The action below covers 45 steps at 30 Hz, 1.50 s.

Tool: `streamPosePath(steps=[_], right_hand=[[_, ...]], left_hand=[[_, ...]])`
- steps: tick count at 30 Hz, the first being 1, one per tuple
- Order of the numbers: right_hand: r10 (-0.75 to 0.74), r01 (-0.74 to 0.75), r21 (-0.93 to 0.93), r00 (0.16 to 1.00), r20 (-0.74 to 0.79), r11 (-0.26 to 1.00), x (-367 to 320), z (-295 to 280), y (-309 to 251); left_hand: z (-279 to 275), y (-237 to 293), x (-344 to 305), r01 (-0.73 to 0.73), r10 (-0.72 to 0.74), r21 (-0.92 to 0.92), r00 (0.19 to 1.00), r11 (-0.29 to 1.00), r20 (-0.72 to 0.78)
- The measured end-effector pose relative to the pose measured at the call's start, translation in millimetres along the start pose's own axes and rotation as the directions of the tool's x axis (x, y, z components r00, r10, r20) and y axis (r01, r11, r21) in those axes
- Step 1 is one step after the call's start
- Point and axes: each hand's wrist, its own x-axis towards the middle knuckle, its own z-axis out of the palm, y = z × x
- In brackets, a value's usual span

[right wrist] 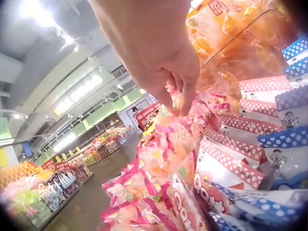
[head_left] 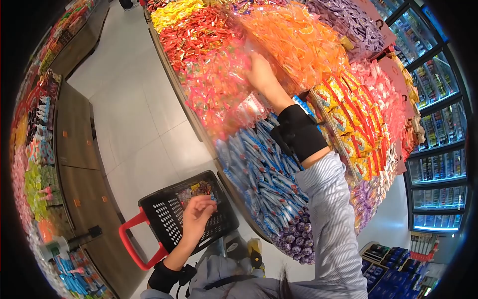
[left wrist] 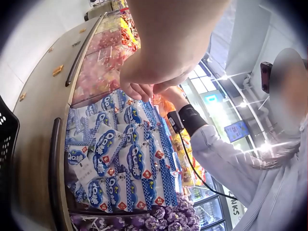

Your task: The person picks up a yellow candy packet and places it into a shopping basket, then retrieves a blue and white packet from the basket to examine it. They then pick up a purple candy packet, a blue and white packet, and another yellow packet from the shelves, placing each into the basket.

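Observation:
My right hand [head_left: 262, 75] reaches into a heap of pink-wrapped candies [head_left: 211, 82] in the middle of the display. In the right wrist view its thumb and fingers pinch a pink-wrapped candy [right wrist: 177, 100] at the top of the heap. Pink-and-white dotted packs [right wrist: 240, 149] lie close beside the heap. My left hand [head_left: 196, 217] hovers over a black shopping basket [head_left: 167, 214] with a red handle [head_left: 130, 234], its fingers loosely curled and nothing visible in them. Several small colourful packs [head_left: 199, 189] lie in the basket.
Nearer me in the display are blue-and-white packs [head_left: 264, 169] and purple round candies [head_left: 296, 239]. Orange packs [head_left: 298, 40] fill the section beyond my right hand, with yellow packs [head_left: 343, 119] to its right. Shelves of sweets [head_left: 42, 164] line the left; drink fridges [head_left: 433, 129] stand right.

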Motion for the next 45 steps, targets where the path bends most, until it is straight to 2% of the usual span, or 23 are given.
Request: streamPosePath(steps=[2, 5, 11, 12, 13, 14, 15, 16, 18, 21, 24, 25, 29, 33, 34, 38, 44, 45], right_hand=[[-0.051, 0.042, -0.122, 0.996, -0.071, 0.992, -5.6, -2.2, 1.8], [-0.037, 0.037, 0.002, 0.999, -0.025, 0.999, -7.7, -10.7, 3.6], [-0.036, 0.036, 0.069, 0.999, 0.003, 0.997, -26.8, -24.1, -15.5], [-0.061, 0.066, 0.141, 0.997, -0.039, 0.988, -30.4, -22.4, -22.1], [-0.039, 0.039, 0.206, 0.999, -0.003, 0.978, -31.6, -21.2, -30.6], [-0.151, 0.157, 0.124, 0.987, -0.050, 0.980, -34.6, -20.8, -39.4], [-0.118, 0.109, 0.179, 0.992, 0.040, 0.978, -42.9, -31.7, -64.5], [-0.215, 0.203, 0.182, 0.975, 0.049, 0.962, -50.8, -38.3, -87.0], [-0.154, 0.102, 0.365, 0.981, 0.114, 0.925, -75.2, -51.6, -136.9], [-0.206, 0.065, 0.525, 0.954, 0.216, 0.849, -114.3, -65.8, -200.7], [-0.315, 0.134, 0.583, 0.923, 0.221, 0.801, -144.8, -52.2, -237.9], [-0.289, 0.102, 0.581, 0.927, 0.238, 0.807, -158.3, -49.8, -251.4], [-0.313, 0.084, 0.698, 0.927, 0.208, 0.712, -218.5, -20.8, -274.6], [-0.142, -0.212, 0.655, 0.885, 0.444, 0.725, -299.6, 17.7, -267.5], [-0.111, -0.310, 0.665, 0.852, 0.511, 0.680, -320.1, 36.4, -258.7], [-0.023, -0.382, 0.563, 0.813, 0.582, 0.733, -383.2, 60.1, -250.3], [0.071, -0.537, 0.484, 0.717, 0.694, 0.691, -454.0, 89.6, -239.1], [0.081, -0.520, 0.431, 0.701, 0.708, 0.737, -462.2, 95.5, -234.2]], left_hand=[[2.3, -4.0, -0.6, 0.008, -0.008, 0.020, 1.000, 1.000, 0.018], [5.8, -8.3, -2.5, 0.001, -0.001, 0.018, 0.999, 1.000, 0.033], [2.8, -15.2, -13.8, -0.004, 0.001, 0.052, 0.998, 0.999, 0.064], [-0.6, -17.7, -19.8, 0.004, -0.007, 0.060, 0.998, 0.998, 0.057], [-4.0, -19.7, -24.4, 0.012, -0.014, 0.053, 0.999, 0.999, 0.043], [-8.5, -22.3, -28.6, 0.020, -0.021, 0.046, 0.999, 0.999, 0.027], [-15.0, -26.6, -32.8, 0.044, -0.044, 0.023, 0.999, 0.999, 0.003], [-23.4, -32.1, -37.7, 0.062, -0.062, 0.002, 0.998, 0.998, -0.016], [-46.2, -48.9, -47.0, 0.013, -0.013, 0.003, 0.998, 1.000, -0.067], [-80.9, -61.5, -64.6, -0.015, 0.025, 0.067, 0.986, 0.998, -0.163], [-117.0, -69.7, -85.7, 0.019, -0.010, 0.033, 0.964, 0.999, -0.266], [-129.9, -74.6, -93.9, 0.008, 0.013, 0.065, 0.952, 0.998, -0.305], [-167.0, -79.6, -134.4, 0.005, -0.023, -0.049, 0.932, 0.999, -0.361], [-193.9, -96.5, -169.4, 0.040, -0.069, -0.076, 0.900, 0.996, -0.431], [-199.3, -100.6, -177.1, 0.056, -0.086, -0.082, 0.891, 0.995, -0.445], [-220.5, -117.1, -202.5, 0.039, -0.069, -0.077, 0.892, 0.996, -0.446], [-231.6, -123.6, -214.5, 0.044, -0.098, -0.121, 0.866, 0.992, -0.490], [-233.5, -128.5, -213.4, 0.043, -0.099, -0.122, 0.862, 0.992, -0.496]])
